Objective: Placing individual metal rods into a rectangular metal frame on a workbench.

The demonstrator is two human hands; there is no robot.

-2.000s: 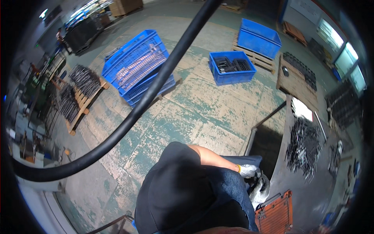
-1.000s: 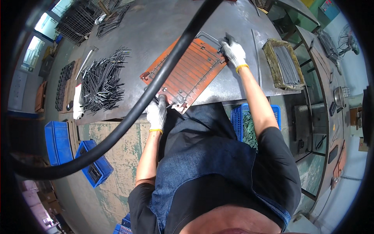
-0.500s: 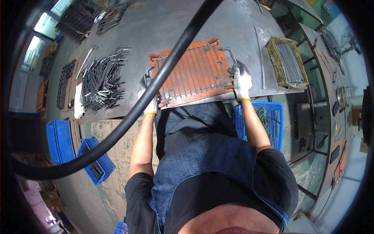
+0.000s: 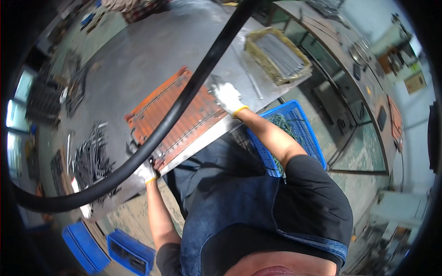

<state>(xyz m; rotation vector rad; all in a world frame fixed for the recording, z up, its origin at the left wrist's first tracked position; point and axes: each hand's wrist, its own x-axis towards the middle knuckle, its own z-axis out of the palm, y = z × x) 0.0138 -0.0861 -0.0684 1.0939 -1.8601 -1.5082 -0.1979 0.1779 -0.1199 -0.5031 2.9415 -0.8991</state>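
Observation:
An orange-red slatted jig (image 4: pixel 170 112) lies tilted at the near edge of the metal table, thin metal rods along its border and small reddish blocks at its corners. My right hand (image 4: pixel 226 97), in a white glove with dark fingers, is closed at the jig's right end; motion blurs its fingers. At the left end, my left hand (image 4: pixel 143 169) is in the same kind of glove and closed around the jig's edge. A thick black cable (image 4: pixel 184 101) crosses in front and hides part of the jig and of that hand.
Dark metal strips (image 4: pixel 92 158) are heaped on the table (image 4: pixel 147 41) at the left. A yellowish box (image 4: pixel 281 78) of grey rods stands at the right. Below the edge are a blue basket (image 4: pixel 317 147) with green cord and blue bins (image 4: pixel 85 246) at the lower left.
The whole view has turned, so the table and jig now slant up to the right. Both hands stay at the jig's ends; the right now shows farther up than the left.

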